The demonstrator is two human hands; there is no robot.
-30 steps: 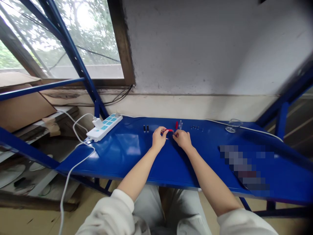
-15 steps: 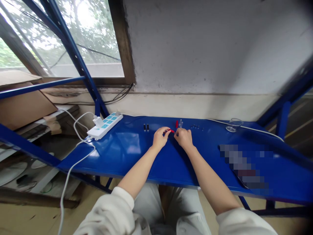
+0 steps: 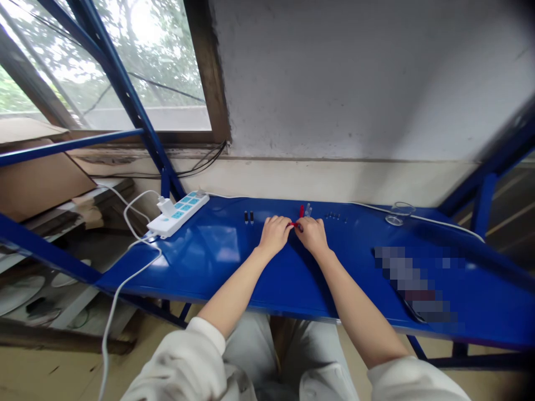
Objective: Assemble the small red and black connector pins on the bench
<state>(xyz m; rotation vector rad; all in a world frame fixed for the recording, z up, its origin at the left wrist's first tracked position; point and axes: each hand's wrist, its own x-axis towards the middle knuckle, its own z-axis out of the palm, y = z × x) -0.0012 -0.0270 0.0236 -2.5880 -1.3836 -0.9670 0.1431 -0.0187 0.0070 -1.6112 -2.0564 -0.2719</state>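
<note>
Both hands meet above the middle of the blue table, pinching a small, slim red stick-like piece. My left hand is closed on its left end, with the fingers curled over it. At the other end, my right hand is closed too, and its fingers cover most of that side. Just behind the right hand lie red slim pieces beside clear tubes. To the left of my left hand are two short black cylinders with light ends. Exactly what the red piece is remains too small to tell.
Several tiny clear parts lie right of the tubes. A round clear container stands farther right near a white cable. A white power strip with a plug sits at the left edge. A blurred-out dark flat object lies at the right.
My left fingers have curled further over the red piece, so less of it shows. My right hand stays nearly in place. The things on the table keep their places.
</note>
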